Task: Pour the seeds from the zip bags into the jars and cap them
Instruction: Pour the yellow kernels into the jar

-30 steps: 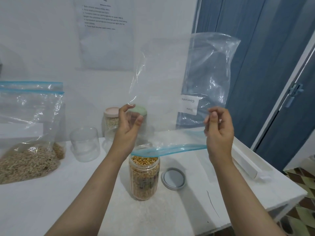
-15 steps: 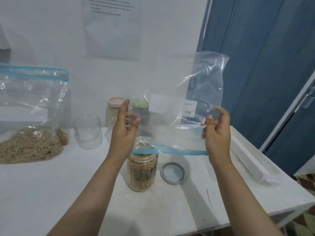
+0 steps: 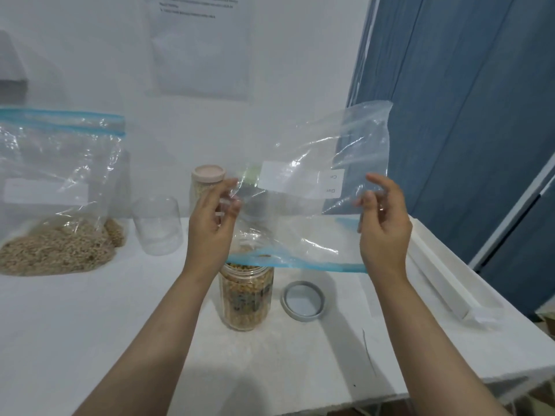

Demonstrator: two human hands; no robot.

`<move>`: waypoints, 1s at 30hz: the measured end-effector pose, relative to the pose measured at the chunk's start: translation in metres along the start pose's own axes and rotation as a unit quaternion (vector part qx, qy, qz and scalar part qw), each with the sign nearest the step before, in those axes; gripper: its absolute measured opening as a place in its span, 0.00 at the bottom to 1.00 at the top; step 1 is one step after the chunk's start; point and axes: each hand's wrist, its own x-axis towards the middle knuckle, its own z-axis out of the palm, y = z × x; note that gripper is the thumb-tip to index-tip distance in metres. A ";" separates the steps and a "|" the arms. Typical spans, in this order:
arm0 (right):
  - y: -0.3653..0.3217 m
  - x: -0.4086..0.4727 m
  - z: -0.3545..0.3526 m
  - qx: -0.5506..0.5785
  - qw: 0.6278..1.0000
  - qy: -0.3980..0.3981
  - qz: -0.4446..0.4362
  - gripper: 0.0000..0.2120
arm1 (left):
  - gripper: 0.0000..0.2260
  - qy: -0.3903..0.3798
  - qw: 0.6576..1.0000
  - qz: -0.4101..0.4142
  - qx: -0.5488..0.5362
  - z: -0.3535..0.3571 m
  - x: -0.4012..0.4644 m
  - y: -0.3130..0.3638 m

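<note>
An empty clear zip bag [image 3: 303, 211] with a blue zip strip hangs upside down, its mouth just above an uncapped jar [image 3: 245, 295] full of yellow-brown seeds. My left hand [image 3: 211, 226] pinches the bag's left edge. My right hand [image 3: 383, 223] pinches its right edge. A grey lid [image 3: 302, 301] lies flat on the table right of the jar. An empty clear jar [image 3: 157, 225] stands behind to the left. A jar with a pink lid [image 3: 207, 184] stands near the wall; a green-lidded jar behind the bag is blurred.
A large zip bag [image 3: 57, 199] holding brown grain leans against the wall at the left. A long white box [image 3: 441, 280] lies along the white table's [image 3: 90, 325] right side. A blue door stands at the right.
The empty bag has dropped and tilted down toward the table; both hands have lowered with it, and the view has tipped downward.
</note>
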 end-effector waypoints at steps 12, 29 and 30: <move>0.013 0.058 -0.003 0.172 0.880 -0.036 0.442 0.07 | 0.22 -0.167 0.935 -0.229 -0.214 -0.008 0.071 0.003; 0.020 0.050 -0.014 -0.103 0.992 0.078 0.009 0.05 | 0.18 -0.005 0.994 -0.089 -0.064 0.024 0.109 0.008; 0.019 0.056 -0.016 -0.107 0.990 0.090 0.009 0.06 | 0.18 -0.003 0.994 -0.086 -0.074 0.030 0.109 0.014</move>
